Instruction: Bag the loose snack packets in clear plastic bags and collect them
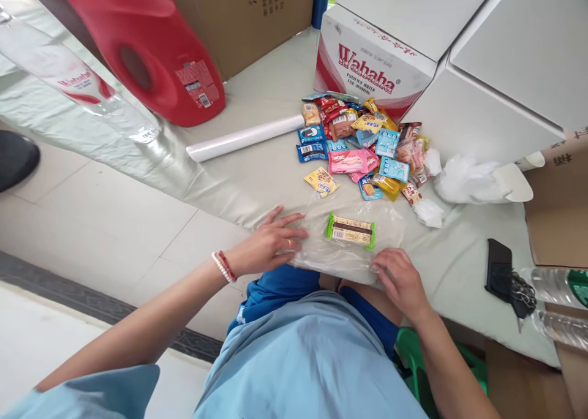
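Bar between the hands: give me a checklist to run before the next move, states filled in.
1. Bar within the plastic's outline: ok.
2. Plastic smooth: not ok, it is wrinkled.
3. Left hand at the plastic: ok, fingers spread at its left side.
4. Right hand gripping firmly: cannot tell; its fingertips are at the plastic's near right edge.
5. Bar apart from the snack pile: ok, a gap shows between them.
6. Roll away from both hands: ok, it lies beyond the left hand, by the pile.
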Available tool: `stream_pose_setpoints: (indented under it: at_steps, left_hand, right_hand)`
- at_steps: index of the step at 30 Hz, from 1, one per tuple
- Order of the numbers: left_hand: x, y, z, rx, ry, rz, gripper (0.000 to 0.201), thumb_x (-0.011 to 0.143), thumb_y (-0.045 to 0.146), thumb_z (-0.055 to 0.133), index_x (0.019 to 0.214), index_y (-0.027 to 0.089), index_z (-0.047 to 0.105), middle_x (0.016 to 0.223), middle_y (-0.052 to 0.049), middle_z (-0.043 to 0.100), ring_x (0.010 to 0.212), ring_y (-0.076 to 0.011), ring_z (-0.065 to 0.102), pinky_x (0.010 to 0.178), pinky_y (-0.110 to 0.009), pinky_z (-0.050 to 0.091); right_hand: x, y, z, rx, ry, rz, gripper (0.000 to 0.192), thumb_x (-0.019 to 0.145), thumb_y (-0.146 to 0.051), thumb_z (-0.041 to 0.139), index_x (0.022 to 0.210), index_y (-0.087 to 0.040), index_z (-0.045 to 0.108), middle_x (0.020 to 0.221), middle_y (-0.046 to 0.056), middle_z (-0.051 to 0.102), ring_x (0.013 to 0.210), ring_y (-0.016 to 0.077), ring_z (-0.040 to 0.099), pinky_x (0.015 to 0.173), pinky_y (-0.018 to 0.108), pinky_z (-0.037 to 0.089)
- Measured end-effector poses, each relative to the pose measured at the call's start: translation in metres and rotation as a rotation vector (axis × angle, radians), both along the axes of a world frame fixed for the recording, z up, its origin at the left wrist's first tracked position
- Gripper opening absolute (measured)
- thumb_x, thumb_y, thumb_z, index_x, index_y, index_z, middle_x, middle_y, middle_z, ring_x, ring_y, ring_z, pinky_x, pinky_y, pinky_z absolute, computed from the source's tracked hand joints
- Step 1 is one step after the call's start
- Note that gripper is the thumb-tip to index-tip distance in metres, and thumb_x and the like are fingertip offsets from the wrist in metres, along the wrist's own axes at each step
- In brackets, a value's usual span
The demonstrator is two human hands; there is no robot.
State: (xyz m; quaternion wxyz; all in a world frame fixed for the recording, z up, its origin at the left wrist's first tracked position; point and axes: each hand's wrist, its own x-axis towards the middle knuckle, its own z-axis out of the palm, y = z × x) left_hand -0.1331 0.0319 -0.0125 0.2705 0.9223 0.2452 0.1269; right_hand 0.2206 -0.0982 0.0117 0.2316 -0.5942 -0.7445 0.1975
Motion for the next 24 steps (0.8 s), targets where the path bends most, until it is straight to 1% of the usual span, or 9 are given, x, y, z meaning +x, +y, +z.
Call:
stream_pose_setpoints:
  at_steps: [4, 7, 11, 14, 15, 17, 18, 20, 24]
  left_hand:
    - [0.026, 0.037, 0.001, -0.1, -0.134, 0.158, 0.028, 0.102, 0.037, 0.049, 0.097, 0.025, 0.074, 0.115, -0.005, 0.077, 0.137, -0.024, 0.057, 0.125, -0.049, 0.031]
    - [0.048, 0.063, -0.008, -0.07, -0.049, 0.429, 0.018, 0.091, 0.034, 0.06, 0.091, 0.021, 0.072, 0.108, -0.01, 0.074, 0.121, -0.0307, 0.062, 0.108, -0.048, 0.048]
    - [0.056, 0.064, -0.007, 0.19, -0.074, 0.775, 0.024, 0.085, 0.028, 0.062, 0.103, 0.016, 0.072, 0.109, -0.015, 0.066, 0.11, -0.0339, 0.059, 0.099, -0.051, 0.048]
    - [0.053, 0.035, 0.01, 0.471, -0.271, 0.906, 0.022, 0.092, 0.021, 0.054, 0.104, 0.017, 0.073, 0.102, -0.013, 0.063, 0.105, -0.0301, 0.057, 0.096, -0.048, 0.044]
    - [0.054, 0.024, 0.017, 0.543, -0.328, 0.892, 0.022, 0.093, 0.018, 0.054, 0.105, 0.018, 0.073, 0.097, -0.011, 0.062, 0.1, -0.0281, 0.057, 0.093, -0.045, 0.043]
    - [0.065, 0.003, 0.025, 0.572, -0.34, 0.646, 0.026, 0.095, 0.017, 0.054, 0.112, 0.022, 0.073, 0.092, -0.008, 0.063, 0.09, -0.0239, 0.056, 0.086, -0.041, 0.041]
    - [0.073, -0.004, 0.026, 0.549, -0.269, 0.476, 0.028, 0.096, 0.019, 0.055, 0.117, 0.025, 0.072, 0.092, -0.007, 0.064, 0.088, -0.0231, 0.055, 0.083, -0.04, 0.04]
    - [0.092, -0.009, 0.022, 0.479, -0.062, 0.318, 0.029, 0.099, 0.023, 0.054, 0.122, 0.029, 0.072, 0.09, -0.006, 0.065, 0.086, -0.0239, 0.053, 0.077, -0.04, 0.036]
    - [0.119, 0.002, 0.006, 0.333, 0.209, 0.283, 0.032, 0.103, 0.028, 0.052, 0.128, 0.032, 0.071, 0.09, -0.008, 0.063, 0.091, -0.0269, 0.052, 0.075, -0.04, 0.034]
  right_hand:
    - [0.024, 0.034, 0.009, -0.202, 0.169, -0.179, 0.028, 0.101, -0.045, 0.053, 0.097, -0.022, 0.069, 0.089, 0.004, 0.071, 0.082, 0.0209, 0.065, 0.075, 0.033, 0.052]
    - [0.044, 0.063, 0.005, -0.296, -0.004, -0.326, 0.026, 0.098, -0.039, 0.055, 0.101, -0.019, 0.07, 0.084, 0.004, 0.07, 0.076, 0.0203, 0.063, 0.07, 0.03, 0.048]
    - [0.049, 0.092, 0.003, -0.166, -0.396, -0.342, 0.028, 0.095, -0.026, 0.056, 0.115, -0.015, 0.072, 0.1, 0.011, 0.072, 0.096, 0.0271, 0.062, 0.088, 0.037, 0.046]
    - [0.03, 0.112, 0.01, -0.046, -0.374, -0.201, 0.034, 0.1, -0.027, 0.051, 0.127, -0.014, 0.068, 0.115, 0.013, 0.071, 0.107, 0.0275, 0.06, 0.098, 0.038, 0.044]
    - [0.021, 0.12, 0.012, -0.032, -0.355, -0.134, 0.037, 0.101, -0.027, 0.051, 0.133, -0.014, 0.065, 0.12, 0.014, 0.07, 0.112, 0.0275, 0.059, 0.101, 0.038, 0.043]
    - [0.003, 0.138, 0.012, -0.042, -0.352, -0.037, 0.048, 0.1, -0.03, 0.057, 0.144, -0.013, 0.057, 0.128, 0.016, 0.068, 0.121, 0.0292, 0.055, 0.104, 0.039, 0.042]
    - [-0.006, 0.147, 0.011, -0.064, -0.367, -0.02, 0.055, 0.097, -0.033, 0.062, 0.147, -0.012, 0.053, 0.131, 0.017, 0.066, 0.124, 0.0307, 0.052, 0.104, 0.04, 0.041]
    - [-0.019, 0.166, 0.009, -0.157, -0.397, -0.024, 0.058, 0.091, -0.034, 0.072, 0.143, -0.011, 0.057, 0.128, 0.018, 0.068, 0.125, 0.0325, 0.051, 0.102, 0.04, 0.041]
    - [-0.023, 0.189, 0.016, -0.342, -0.372, 0.021, 0.018, 0.09, -0.022, 0.069, 0.105, -0.015, 0.076, 0.095, 0.009, 0.074, 0.099, 0.0238, 0.063, 0.084, 0.03, 0.044]
